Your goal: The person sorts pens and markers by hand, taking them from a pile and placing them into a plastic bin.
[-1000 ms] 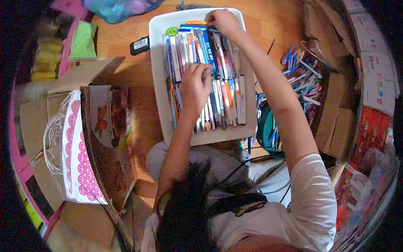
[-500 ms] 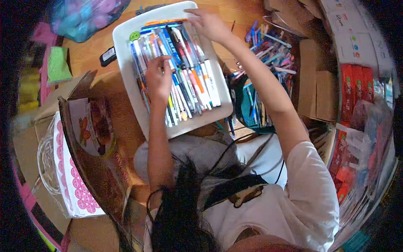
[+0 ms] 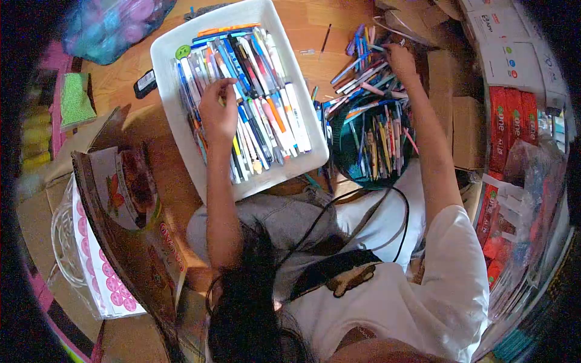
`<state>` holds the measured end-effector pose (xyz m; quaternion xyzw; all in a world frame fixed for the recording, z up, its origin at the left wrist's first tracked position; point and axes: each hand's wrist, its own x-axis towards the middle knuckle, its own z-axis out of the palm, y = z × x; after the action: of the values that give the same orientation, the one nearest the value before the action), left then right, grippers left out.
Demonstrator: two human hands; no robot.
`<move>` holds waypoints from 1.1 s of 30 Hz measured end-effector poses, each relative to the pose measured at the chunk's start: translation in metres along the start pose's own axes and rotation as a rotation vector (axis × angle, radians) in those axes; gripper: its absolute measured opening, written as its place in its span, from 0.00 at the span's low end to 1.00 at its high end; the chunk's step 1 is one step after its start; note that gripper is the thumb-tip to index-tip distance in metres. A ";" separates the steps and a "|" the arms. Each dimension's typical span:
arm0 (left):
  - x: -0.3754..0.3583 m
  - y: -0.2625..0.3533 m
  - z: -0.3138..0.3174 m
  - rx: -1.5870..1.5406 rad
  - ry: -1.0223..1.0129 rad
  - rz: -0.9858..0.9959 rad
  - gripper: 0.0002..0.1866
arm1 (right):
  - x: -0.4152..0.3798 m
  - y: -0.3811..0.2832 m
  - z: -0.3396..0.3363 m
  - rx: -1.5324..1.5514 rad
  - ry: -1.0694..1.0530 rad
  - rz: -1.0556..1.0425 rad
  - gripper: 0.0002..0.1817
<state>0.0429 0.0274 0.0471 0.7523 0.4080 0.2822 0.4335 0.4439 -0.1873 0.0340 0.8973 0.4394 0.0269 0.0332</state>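
Observation:
A white plastic tray (image 3: 158, 57) lies tilted across the floor and my lap, packed with rows of pens and markers (image 3: 266, 115). My left hand (image 3: 219, 112) rests over the left part of those rows, fingers loosely bent, thumb apart, with nothing visible in them. Off to the right, my right hand (image 3: 402, 63) reaches into a loose heap of pens (image 3: 366, 75) on the floor. Its fingertips are closed at the end of a pen (image 3: 376, 48) on top of the heap. A round green smiley piece (image 3: 183, 52) sits at the tray's upper left.
A dark teal basket (image 3: 348, 172) of pens and pencils stands right of the tray. Cardboard boxes (image 3: 469, 133) and red packs (image 3: 499, 130) line the right side. An open carton (image 3: 115, 199) is at left, with a bag of coloured balls (image 3: 115, 27) at upper left.
My right hand has moved from the tray's upper right edge to the heap of pens at the right. My left hand stays over the tray, its fingers lower on the pens.

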 end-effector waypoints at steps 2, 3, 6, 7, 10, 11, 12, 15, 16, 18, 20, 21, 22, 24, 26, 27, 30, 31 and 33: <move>-0.001 0.009 -0.004 0.072 -0.006 -0.023 0.08 | -0.004 -0.018 -0.011 0.033 0.032 0.064 0.13; -0.001 0.007 -0.002 0.028 0.013 -0.022 0.08 | -0.005 -0.025 -0.013 0.084 0.114 0.042 0.12; -0.001 0.006 -0.002 0.023 0.057 0.108 0.07 | -0.001 -0.064 -0.039 0.282 0.331 -0.066 0.11; 0.000 0.002 0.000 0.047 0.079 0.175 0.06 | 0.005 -0.078 -0.052 0.352 0.396 -0.103 0.11; -0.001 -0.001 0.000 -0.013 0.082 0.187 0.06 | 0.038 -0.134 -0.074 0.464 0.431 -0.295 0.12; 0.000 0.000 -0.001 -0.007 0.058 0.139 0.06 | 0.048 -0.156 -0.080 0.462 0.460 -0.385 0.13; 0.001 -0.002 0.000 -0.012 0.064 0.149 0.06 | 0.056 -0.185 -0.090 0.482 0.424 -0.443 0.12; 0.003 -0.004 -0.003 0.008 0.057 0.152 0.07 | 0.081 -0.269 -0.083 0.804 0.306 -0.608 0.16; 0.003 -0.002 -0.005 0.000 0.059 0.140 0.07 | 0.086 -0.290 -0.079 0.728 0.282 -0.660 0.15; 0.004 -0.006 -0.005 0.025 0.090 0.172 0.06 | 0.102 -0.324 -0.052 0.625 0.232 -0.734 0.15; 0.004 -0.006 -0.005 0.029 0.107 0.178 0.06 | 0.118 -0.344 -0.011 0.651 0.171 -0.811 0.15; 0.004 -0.007 -0.004 0.053 0.113 0.179 0.06 | 0.117 -0.349 -0.006 0.651 0.174 -0.811 0.15; 0.005 -0.008 -0.003 0.020 0.111 0.161 0.06 | 0.116 -0.353 -0.001 0.650 0.177 -0.808 0.15; 0.004 -0.006 -0.003 0.008 0.123 0.150 0.06 | 0.110 -0.356 -0.003 0.610 0.219 -0.762 0.13; 0.004 -0.003 -0.004 -0.041 0.118 0.123 0.06 | 0.105 -0.355 -0.014 0.467 0.253 -0.686 0.11; 0.004 -0.002 -0.004 -0.039 0.106 0.113 0.06 | 0.103 -0.351 -0.016 0.393 0.269 -0.644 0.10; 0.004 -0.002 -0.003 -0.014 0.098 0.132 0.05 | 0.098 -0.344 -0.015 0.499 0.235 -0.620 0.08; 0.004 -0.003 -0.002 -0.030 0.100 0.141 0.06 | 0.098 -0.345 -0.015 0.516 0.214 -0.607 0.08; 0.004 -0.004 -0.002 -0.062 0.104 0.155 0.06 | 0.097 -0.346 -0.015 0.528 0.238 -0.607 0.09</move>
<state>0.0420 0.0325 0.0450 0.7523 0.3617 0.3659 0.4116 0.2299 0.1019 0.0217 0.6953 0.6766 0.0057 -0.2423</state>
